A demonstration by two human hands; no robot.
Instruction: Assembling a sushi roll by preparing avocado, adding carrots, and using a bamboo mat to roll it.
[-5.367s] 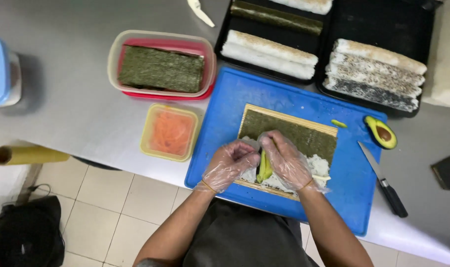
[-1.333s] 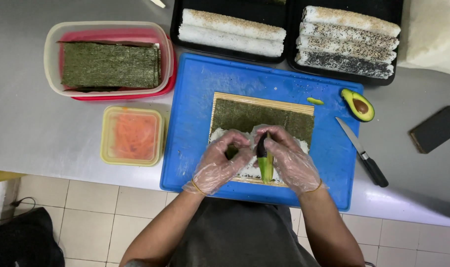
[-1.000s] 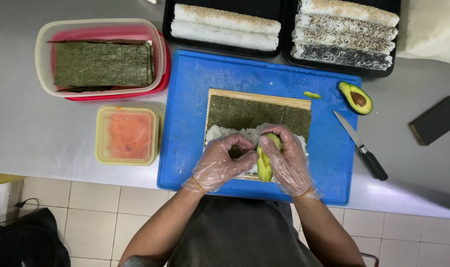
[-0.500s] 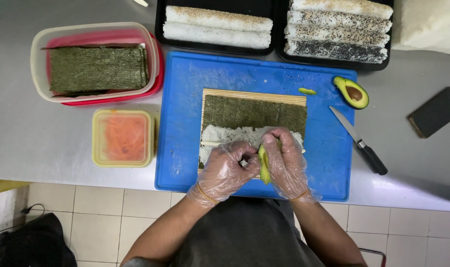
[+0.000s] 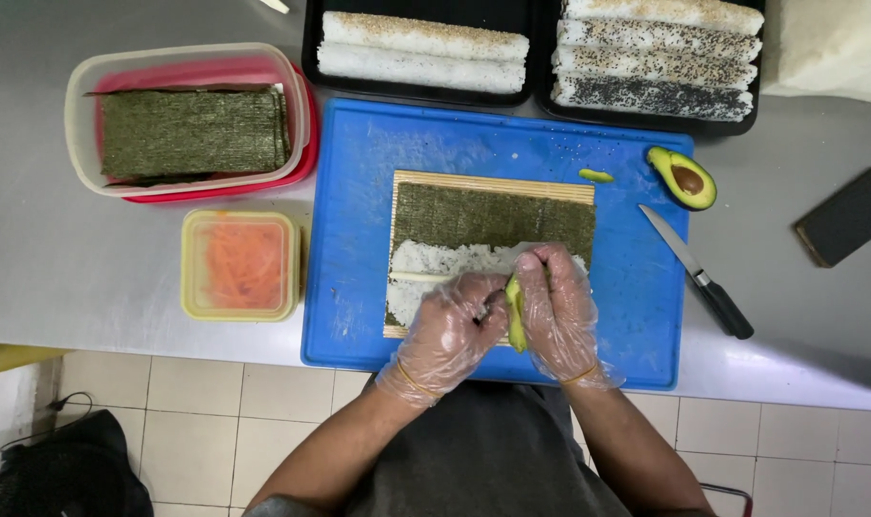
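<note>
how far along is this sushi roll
Done: the nori sheet lies on the bamboo mat with rice spread on its near part. In hand: the left hand and right hand hold an avocado piece over the rice. Left: filling not yet laid flat, mat not yet rolled.

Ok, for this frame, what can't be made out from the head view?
- Head view: the rice and fillings under the left hand and right hand are covered by the gloved palms.
- The avocado piece shows only as a sliver between the hands.
- The two black trays of rolls are cut off by the top edge.
- The knife edge is too small to judge.
- The yellow tub contents blur behind its lid.
</note>
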